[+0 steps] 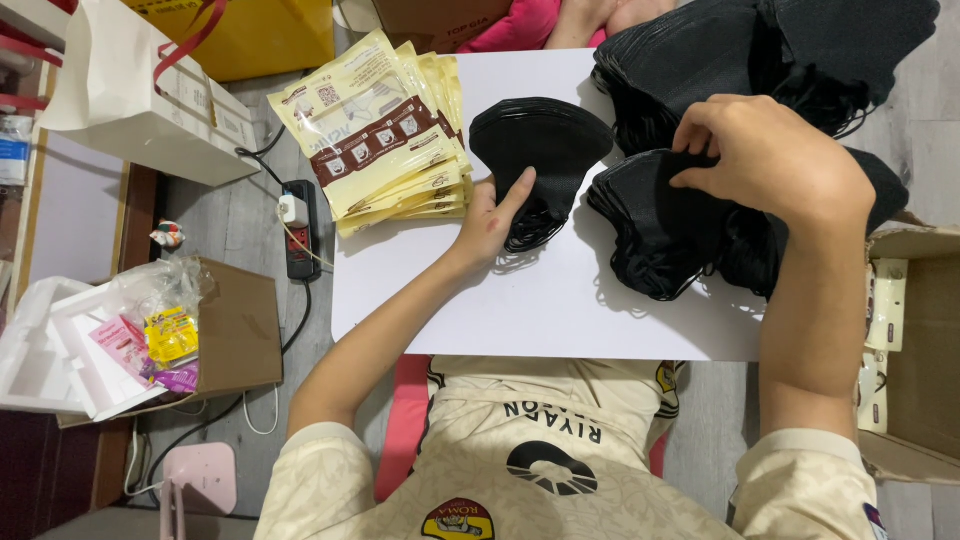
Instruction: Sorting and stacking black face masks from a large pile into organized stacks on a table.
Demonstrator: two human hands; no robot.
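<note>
Right hand (770, 160), black folded masks (660, 225), stacked

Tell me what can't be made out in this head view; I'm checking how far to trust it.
- Right hand fingertips: buried in the big pile of black fabric face masks, so its grip is unclear.
- Small stack of black masks under the left hand: count unreadable, layers merge.
- Open brown cardboard box: cut by the right edge.
- Cream and brown flat pouches: contents hidden.
</note>
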